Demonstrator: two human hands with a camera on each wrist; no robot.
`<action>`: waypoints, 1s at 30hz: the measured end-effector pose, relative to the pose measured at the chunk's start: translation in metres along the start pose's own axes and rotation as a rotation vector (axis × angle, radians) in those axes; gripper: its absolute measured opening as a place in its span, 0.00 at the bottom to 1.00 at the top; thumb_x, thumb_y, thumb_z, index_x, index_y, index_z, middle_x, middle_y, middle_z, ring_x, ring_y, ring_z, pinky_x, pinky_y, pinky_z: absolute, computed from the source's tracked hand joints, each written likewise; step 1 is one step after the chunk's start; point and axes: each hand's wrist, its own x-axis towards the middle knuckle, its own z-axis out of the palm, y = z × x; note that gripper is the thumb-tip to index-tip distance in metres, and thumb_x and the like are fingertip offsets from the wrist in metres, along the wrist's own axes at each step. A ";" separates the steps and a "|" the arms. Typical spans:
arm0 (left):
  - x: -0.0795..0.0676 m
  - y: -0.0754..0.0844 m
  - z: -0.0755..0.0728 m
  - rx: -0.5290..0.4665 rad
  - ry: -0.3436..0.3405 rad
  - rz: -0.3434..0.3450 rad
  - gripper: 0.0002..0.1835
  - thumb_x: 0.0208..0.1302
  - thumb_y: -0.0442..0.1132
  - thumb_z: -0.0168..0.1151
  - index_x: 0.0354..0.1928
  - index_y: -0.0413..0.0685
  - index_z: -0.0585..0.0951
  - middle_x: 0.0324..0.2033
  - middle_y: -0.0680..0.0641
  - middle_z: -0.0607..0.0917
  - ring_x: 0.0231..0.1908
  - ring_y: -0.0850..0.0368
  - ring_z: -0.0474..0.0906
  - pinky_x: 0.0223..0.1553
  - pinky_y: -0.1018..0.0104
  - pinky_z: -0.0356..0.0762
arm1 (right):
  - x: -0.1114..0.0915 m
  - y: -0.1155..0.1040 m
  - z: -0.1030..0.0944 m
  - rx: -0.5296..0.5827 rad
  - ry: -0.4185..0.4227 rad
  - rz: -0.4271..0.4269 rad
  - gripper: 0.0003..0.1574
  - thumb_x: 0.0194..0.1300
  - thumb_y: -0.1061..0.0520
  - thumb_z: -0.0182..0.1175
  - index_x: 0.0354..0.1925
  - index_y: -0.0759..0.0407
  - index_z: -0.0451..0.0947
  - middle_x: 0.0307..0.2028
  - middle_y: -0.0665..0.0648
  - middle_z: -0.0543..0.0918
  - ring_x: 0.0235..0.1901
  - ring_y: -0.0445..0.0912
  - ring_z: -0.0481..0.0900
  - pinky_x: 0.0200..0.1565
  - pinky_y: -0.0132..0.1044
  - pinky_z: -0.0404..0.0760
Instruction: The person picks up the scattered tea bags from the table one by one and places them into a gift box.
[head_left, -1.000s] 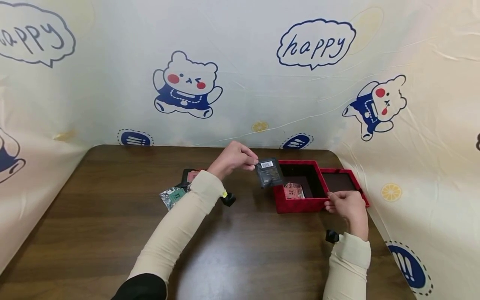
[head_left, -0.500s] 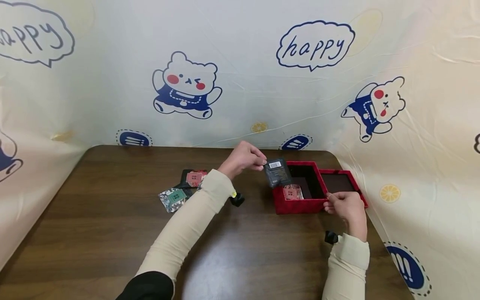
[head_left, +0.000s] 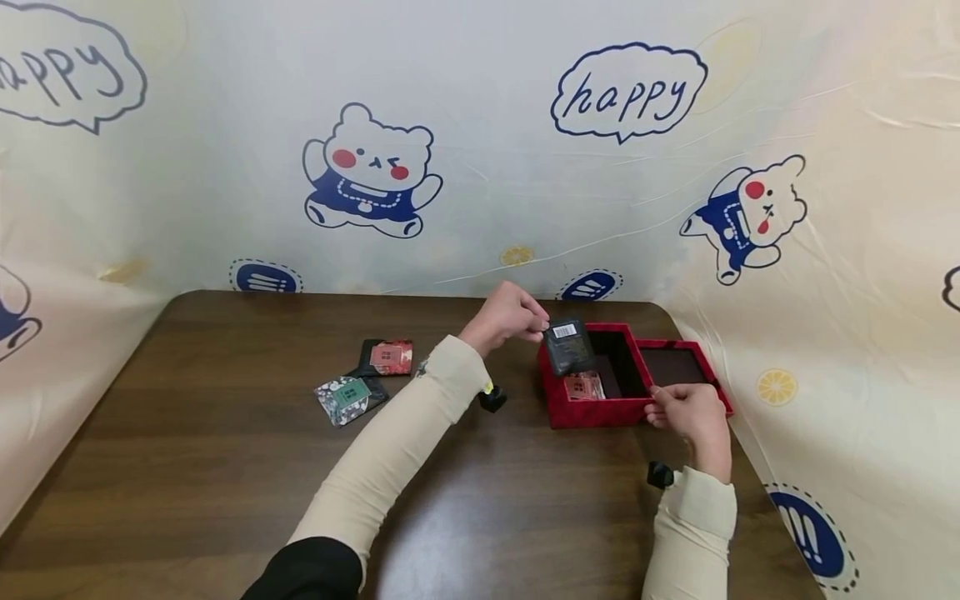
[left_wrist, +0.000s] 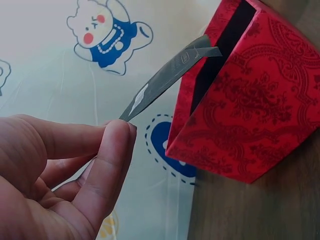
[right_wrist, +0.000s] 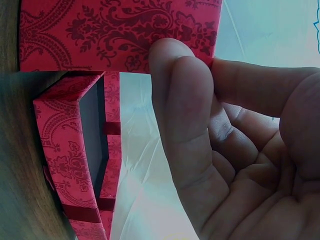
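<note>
Between thumb and fingers, my left hand (head_left: pixel 506 320) pinches a dark flat sachet (head_left: pixel 568 350) with a white barcode label by its corner. The sachet hangs over the left side of a red patterned box (head_left: pixel 600 413) without its lid; the left wrist view shows it edge-on, its far end at the box opening (left_wrist: pixel 220 62). Inside the box a pink-and-red sachet (head_left: pixel 583 386) leans by the front left corner. My right hand (head_left: pixel 692 418) pinches the box's front right corner, thumb on one side and fingertips on the patterned wall (right_wrist: pixel 120 35).
The red lid (head_left: pixel 720 390), dark inside, lies just right of the box, close to the table's right edge. Left of my left arm lie a black-and-red sachet (head_left: pixel 390 357) and a sachet with a green label (head_left: pixel 349 398). A printed cloth (head_left: pixel 480 167) hangs behind the table.
My left hand has moved right with the dark sachet, from beside the box to over its left side. The sachets on the left are now less covered by my arm. My right hand stays at the corner.
</note>
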 end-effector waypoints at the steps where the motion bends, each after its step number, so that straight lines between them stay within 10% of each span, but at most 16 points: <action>1: 0.000 0.000 0.002 0.001 0.002 -0.001 0.05 0.60 0.23 0.68 0.38 0.29 0.87 0.37 0.39 0.86 0.24 0.55 0.83 0.31 0.63 0.85 | 0.000 0.000 0.000 0.005 -0.002 0.004 0.21 0.73 0.54 0.61 0.47 0.75 0.82 0.28 0.60 0.87 0.28 0.50 0.88 0.34 0.37 0.85; 13: 0.010 0.006 0.031 0.117 0.071 0.001 0.02 0.59 0.24 0.70 0.30 0.34 0.88 0.31 0.42 0.85 0.23 0.54 0.84 0.31 0.62 0.85 | 0.001 0.001 0.000 -0.003 -0.001 0.000 0.21 0.73 0.54 0.61 0.46 0.75 0.83 0.28 0.60 0.87 0.27 0.49 0.88 0.35 0.39 0.86; 30: 0.017 -0.002 0.051 0.630 0.091 0.104 0.11 0.60 0.33 0.71 0.20 0.49 0.88 0.14 0.58 0.83 0.15 0.66 0.80 0.26 0.72 0.78 | 0.000 0.000 0.002 -0.016 0.007 -0.017 0.19 0.73 0.56 0.61 0.45 0.74 0.83 0.28 0.60 0.88 0.26 0.49 0.88 0.34 0.40 0.86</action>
